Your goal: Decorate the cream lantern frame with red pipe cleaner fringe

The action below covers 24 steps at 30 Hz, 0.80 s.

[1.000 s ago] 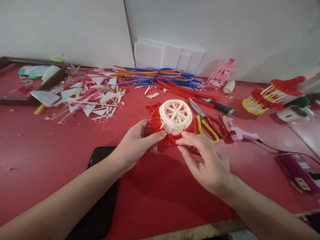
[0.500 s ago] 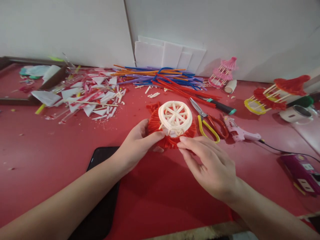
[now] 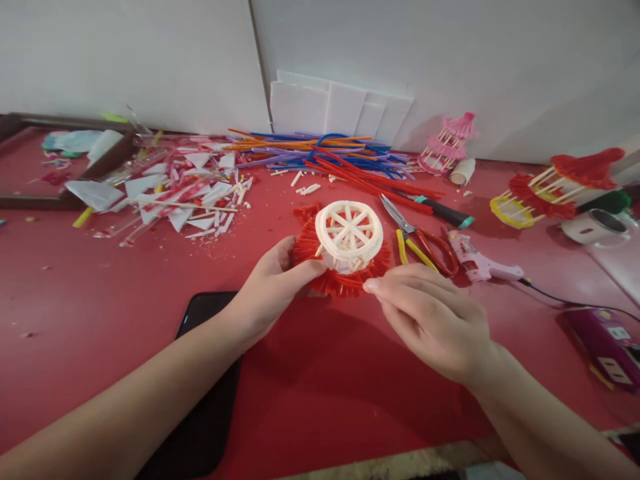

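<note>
A small handmade model sits between my hands. It has a cream wheel-shaped frame [image 3: 349, 231] with spokes on top and a fuzzy red pipe-cleaner skirt [image 3: 309, 248] fanned out below. My left hand [image 3: 273, 287] is closed on the skirt's left side, its thumb lying along the edge near the short sticks and the other fingers underneath. At the skirt's lower right edge, my right hand [image 3: 430, 320] has thumb and index finger pinched together. Its fingertips touch or nearly touch the red fibres; whether they grip a strand is hidden.
Scissors [image 3: 420, 237] with red and yellow handles, a cutter [image 3: 445, 212] and a pink glue gun [image 3: 485, 261] lie to the right. Behind are coloured pipe cleaners [image 3: 320, 152] and scraps [image 3: 185, 187]. A black phone [image 3: 205, 393] lies under my left forearm. Finished-looking models [image 3: 555, 183] stand far right.
My right hand has shifted slightly right, its pinched fingertips drawing from the skirt's front toward its right edge. My left hand keeps its hold and the model has hardly moved.
</note>
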Motion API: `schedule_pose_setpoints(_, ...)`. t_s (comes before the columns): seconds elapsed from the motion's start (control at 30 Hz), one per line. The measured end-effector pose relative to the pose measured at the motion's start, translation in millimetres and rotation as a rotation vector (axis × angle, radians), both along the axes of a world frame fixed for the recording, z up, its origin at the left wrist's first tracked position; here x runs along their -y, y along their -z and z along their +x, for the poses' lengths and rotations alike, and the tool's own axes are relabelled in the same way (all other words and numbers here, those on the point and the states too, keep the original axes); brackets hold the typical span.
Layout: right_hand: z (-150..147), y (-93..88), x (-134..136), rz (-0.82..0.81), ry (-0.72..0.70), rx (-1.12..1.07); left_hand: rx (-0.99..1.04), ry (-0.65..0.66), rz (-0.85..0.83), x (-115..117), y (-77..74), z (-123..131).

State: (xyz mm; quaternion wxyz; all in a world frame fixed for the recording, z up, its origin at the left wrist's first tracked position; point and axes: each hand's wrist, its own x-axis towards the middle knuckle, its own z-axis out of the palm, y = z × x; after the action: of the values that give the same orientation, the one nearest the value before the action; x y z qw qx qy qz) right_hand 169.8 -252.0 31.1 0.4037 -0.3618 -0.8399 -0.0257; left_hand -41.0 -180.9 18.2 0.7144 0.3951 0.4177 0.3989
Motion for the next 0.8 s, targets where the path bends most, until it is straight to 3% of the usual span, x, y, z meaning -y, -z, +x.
schedule_pose_setpoints(0.53,5.4,7.3,-5.3,0.000,0.114,-0.007,0.011,0.012,-0.016,-1.4,-4.6,0.6)
schedule_pose_setpoints(0.8,3.2,5.5,-9.0,0.068,0.098,0.027,0.010,0.040,0.010,-2.1,-3.4,1.1)
